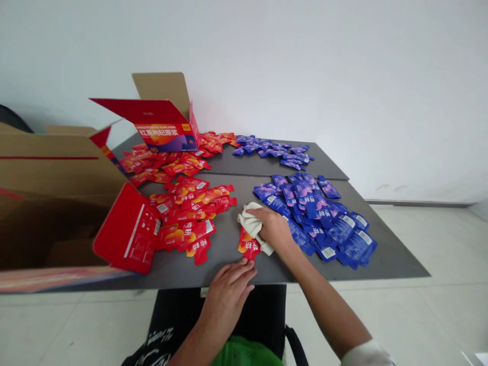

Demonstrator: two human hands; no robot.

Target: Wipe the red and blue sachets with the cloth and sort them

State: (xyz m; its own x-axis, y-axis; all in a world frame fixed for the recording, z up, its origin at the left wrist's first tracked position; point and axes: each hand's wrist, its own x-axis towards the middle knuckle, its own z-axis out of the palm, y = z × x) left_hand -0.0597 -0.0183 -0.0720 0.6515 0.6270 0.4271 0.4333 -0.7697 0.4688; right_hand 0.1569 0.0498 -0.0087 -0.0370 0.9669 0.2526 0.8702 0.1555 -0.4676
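Note:
A red and orange sachet lies alone on the grey tabletop, partly under a crumpled cream cloth. My right hand grips the cloth and presses it down against the upper end of the sachet. My left hand lies flat with its fingers spread, the fingertips touching the sachet's lower end. To the left lies a heap of red sachets, and a heap of blue sachets lies to the right.
A smaller red pile and blue pile lie farther back. An open red carton stands at the back left. A large cardboard box with a red flap fills the left side. A white wall rises behind the table.

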